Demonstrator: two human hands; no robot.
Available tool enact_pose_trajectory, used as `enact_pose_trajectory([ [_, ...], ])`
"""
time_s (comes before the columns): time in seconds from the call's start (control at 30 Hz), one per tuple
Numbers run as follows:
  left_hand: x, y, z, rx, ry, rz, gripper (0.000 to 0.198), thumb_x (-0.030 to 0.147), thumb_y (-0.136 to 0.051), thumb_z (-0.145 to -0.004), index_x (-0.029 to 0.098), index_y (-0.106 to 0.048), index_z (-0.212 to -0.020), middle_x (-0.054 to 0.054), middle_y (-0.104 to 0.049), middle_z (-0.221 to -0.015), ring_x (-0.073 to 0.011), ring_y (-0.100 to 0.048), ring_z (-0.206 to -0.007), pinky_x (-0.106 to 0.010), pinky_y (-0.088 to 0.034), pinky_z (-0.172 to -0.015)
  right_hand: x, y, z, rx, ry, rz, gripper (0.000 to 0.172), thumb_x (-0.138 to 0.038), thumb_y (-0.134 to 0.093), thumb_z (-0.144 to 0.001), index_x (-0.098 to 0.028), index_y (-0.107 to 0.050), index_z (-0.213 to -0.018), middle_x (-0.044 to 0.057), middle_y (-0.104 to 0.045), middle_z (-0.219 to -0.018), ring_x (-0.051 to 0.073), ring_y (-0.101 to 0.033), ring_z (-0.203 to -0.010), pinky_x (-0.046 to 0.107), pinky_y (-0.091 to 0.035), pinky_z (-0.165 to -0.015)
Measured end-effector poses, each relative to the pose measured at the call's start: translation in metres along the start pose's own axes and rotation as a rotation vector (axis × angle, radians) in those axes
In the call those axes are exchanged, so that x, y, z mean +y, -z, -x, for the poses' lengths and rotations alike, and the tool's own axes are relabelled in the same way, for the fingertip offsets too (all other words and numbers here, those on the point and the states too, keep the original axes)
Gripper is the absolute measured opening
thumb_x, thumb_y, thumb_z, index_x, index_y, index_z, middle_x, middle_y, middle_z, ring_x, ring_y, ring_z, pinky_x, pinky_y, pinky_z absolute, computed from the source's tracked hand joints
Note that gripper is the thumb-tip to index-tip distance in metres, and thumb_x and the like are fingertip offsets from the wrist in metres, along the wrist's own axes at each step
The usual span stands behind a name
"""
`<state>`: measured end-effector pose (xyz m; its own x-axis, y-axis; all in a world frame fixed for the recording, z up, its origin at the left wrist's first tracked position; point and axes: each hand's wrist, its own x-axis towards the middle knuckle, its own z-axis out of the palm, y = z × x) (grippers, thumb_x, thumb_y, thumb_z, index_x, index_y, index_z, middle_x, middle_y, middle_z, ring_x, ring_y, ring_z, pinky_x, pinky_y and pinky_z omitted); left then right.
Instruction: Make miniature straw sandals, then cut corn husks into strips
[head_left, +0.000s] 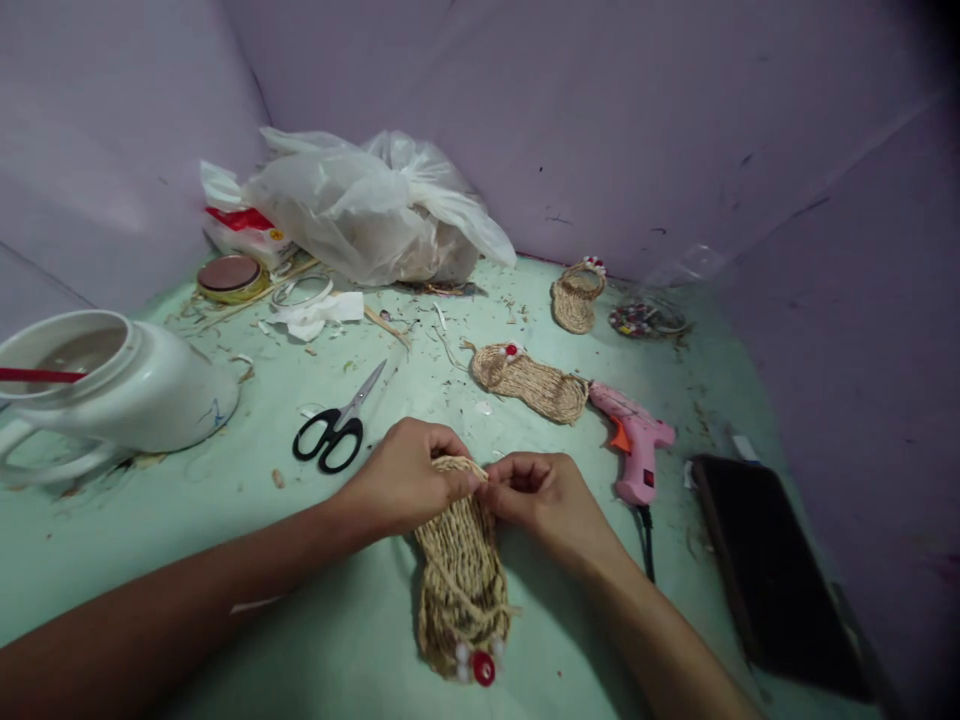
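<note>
A woven straw slipper (461,560) lies lengthwise in front of me, its strap end with a red bead and white beads nearest my body. My left hand (416,475) grips the far end of it, fingers behind and thumb on top. At that same end, my right hand (544,495) pinches the edge with thumb and forefinger. Whatever fine strand may sit between the right fingertips is too small to make out. Beyond my hands rests a second straw slipper (531,382) with a red bead, its heel touching the nozzle of a pink glue gun (636,440).
Black-handled scissors (330,440) lie left of my hands. A white jug (172,390) stands far left. At the back are a plastic bag (367,210), a round tin (229,275), a small straw slipper (576,298) and a bag of beads (649,318). A phone (776,570) lies right.
</note>
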<state>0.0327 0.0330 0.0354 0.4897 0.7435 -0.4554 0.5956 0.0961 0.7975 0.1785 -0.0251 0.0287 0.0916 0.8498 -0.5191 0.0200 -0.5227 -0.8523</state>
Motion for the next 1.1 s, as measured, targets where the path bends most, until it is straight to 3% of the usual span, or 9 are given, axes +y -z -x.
enact_pose_trajectory([
  [0.13,-0.003,-0.002,-0.002,-0.078,-0.024,-0.145,0.022,0.032,-0.056,-0.065,0.017,-0.067,-0.075,-0.002,-0.064,-0.068,-0.0166,-0.057,-0.067,-0.025,-0.04,-0.057,0.005,0.005,-0.002,-0.104,-0.006,0.155,0.007,-0.019,-0.06,-0.051,-0.013,-0.059,-0.051,-0.004,-0.045,-0.044,0.005,-0.032,-0.044,0.022,-0.026,-0.045],
  [0.23,0.0,0.001,0.004,-0.15,-0.04,-0.261,0.023,0.032,-0.056,-0.063,0.02,-0.069,-0.078,-0.002,-0.066,-0.071,-0.0178,-0.057,-0.069,-0.025,-0.038,-0.057,0.006,0.007,-0.002,-0.169,-0.035,0.166,0.004,-0.017,-0.059,-0.05,-0.013,-0.057,-0.051,-0.005,-0.044,-0.044,0.005,-0.033,-0.045,0.021,-0.025,-0.044],
  [0.47,0.021,0.008,0.014,-0.199,-0.042,-0.492,0.02,0.029,-0.051,-0.065,0.022,-0.068,-0.074,-0.002,-0.064,-0.066,-0.0169,-0.055,-0.065,-0.026,-0.035,-0.055,0.008,0.007,-0.004,-0.268,-0.071,0.105,0.007,-0.014,-0.061,-0.049,-0.014,-0.056,-0.054,-0.006,-0.046,-0.046,0.004,-0.035,-0.044,0.02,-0.028,-0.045],
  [0.6,0.019,0.011,0.012,-0.24,-0.059,-0.487,0.023,0.03,-0.05,-0.065,0.022,-0.068,-0.078,-0.002,-0.065,-0.069,-0.0167,-0.055,-0.065,-0.025,-0.034,-0.055,0.008,0.011,-0.005,-0.347,-0.083,0.043,0.008,-0.016,-0.065,-0.052,-0.012,-0.059,-0.056,-0.004,-0.052,-0.049,0.005,-0.041,-0.046,0.02,-0.032,-0.047],
  [0.77,0.009,0.013,0.007,-0.308,-0.112,-0.391,0.027,0.028,-0.05,-0.065,0.019,-0.069,-0.08,-0.002,-0.066,-0.069,-0.0164,-0.056,-0.066,-0.023,-0.035,-0.053,0.007,0.012,-0.004,-0.352,-0.083,0.002,0.01,-0.016,-0.068,-0.053,-0.011,-0.061,-0.057,-0.003,-0.053,-0.049,0.006,-0.043,-0.047,0.021,-0.035,-0.048],
  [1.1,0.006,-0.002,0.012,-0.043,-0.032,-0.424,0.02,0.026,-0.053,-0.06,0.022,-0.069,-0.072,-0.004,-0.066,-0.068,-0.0185,-0.056,-0.065,-0.028,-0.036,-0.056,0.009,0.001,0.002,-0.197,-0.028,0.085,0.005,-0.016,-0.06,-0.052,-0.013,-0.058,-0.055,-0.004,-0.05,-0.049,0.005,-0.038,-0.044,0.022,-0.029,-0.046],
])
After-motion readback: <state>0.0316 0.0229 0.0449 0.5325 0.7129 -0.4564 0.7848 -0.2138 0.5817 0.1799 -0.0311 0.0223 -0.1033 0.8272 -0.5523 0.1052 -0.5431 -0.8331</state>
